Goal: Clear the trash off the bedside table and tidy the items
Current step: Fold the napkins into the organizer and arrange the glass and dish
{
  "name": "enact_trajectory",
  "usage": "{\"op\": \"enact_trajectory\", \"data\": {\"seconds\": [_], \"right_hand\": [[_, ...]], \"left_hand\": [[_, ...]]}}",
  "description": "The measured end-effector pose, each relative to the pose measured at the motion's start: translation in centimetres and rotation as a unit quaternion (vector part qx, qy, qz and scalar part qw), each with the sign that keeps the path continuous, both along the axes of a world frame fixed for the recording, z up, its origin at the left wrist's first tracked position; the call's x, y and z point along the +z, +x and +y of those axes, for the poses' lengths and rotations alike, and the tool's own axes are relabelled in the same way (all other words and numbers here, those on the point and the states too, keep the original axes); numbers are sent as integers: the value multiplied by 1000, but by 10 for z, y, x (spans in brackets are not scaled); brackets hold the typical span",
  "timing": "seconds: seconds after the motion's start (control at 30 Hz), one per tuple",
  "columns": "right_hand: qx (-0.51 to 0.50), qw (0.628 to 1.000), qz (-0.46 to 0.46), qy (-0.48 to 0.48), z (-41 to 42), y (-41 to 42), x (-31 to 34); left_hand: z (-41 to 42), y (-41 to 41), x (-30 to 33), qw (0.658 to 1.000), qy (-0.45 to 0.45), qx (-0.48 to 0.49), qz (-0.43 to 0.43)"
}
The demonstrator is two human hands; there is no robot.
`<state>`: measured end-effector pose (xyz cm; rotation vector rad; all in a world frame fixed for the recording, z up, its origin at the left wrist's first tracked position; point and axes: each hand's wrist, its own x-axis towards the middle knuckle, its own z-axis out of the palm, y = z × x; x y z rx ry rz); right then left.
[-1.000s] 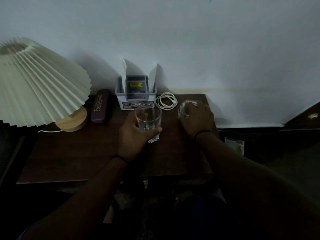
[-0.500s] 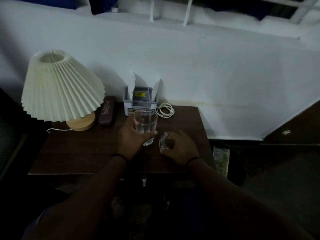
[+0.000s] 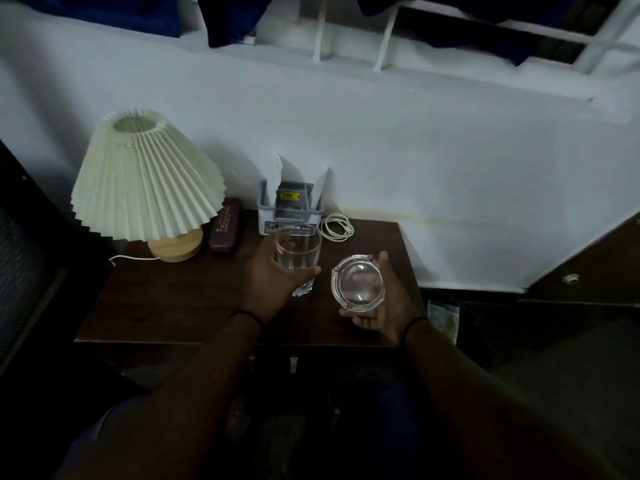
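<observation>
We see the left hand [image 3: 273, 282] with its fingers [image 3: 304, 271] wrapped around a clear drinking glass [image 3: 298, 251], held above the dark wooden counter [image 3: 166, 306]. A crumpled clear wrapper [image 3: 302, 289] lies on the counter just beneath that hand. The right hand [image 3: 384, 306] cups a glass ashtray [image 3: 358, 284], tilted toward us, fingers closed around its rim. Behind stand a grey organizer box [image 3: 291, 216], a coiled white cable [image 3: 336, 227], a maroon case [image 3: 225, 225] and a pleated lamp [image 3: 145, 181].
</observation>
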<state>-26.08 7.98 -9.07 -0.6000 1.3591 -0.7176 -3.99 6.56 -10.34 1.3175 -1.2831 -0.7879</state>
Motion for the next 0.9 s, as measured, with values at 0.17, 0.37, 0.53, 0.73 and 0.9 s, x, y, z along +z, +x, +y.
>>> {"op": "enact_trajectory", "data": {"seconds": [0.17, 0.37, 0.53, 0.73, 0.9], "right_hand": [[-7, 981, 184, -62, -13, 13, -14], [-23, 925, 361, -118, -27, 15, -30], [26, 817, 542, -195, -32, 6, -34], [-15, 832, 521, -188, -31, 3, -32], [-58, 783, 534, -314, -22, 11, -13]], "left_hand": [[-6, -3, -3, 1000, 3, 8, -14], [-11, -5, -5, 1000, 7, -10, -22], [-11, -5, -6, 999, 11, -3, -31], [-10, -8, -6, 999, 5, -12, -36], [-8, -14, 0, 999, -13, -29, -38]]}}
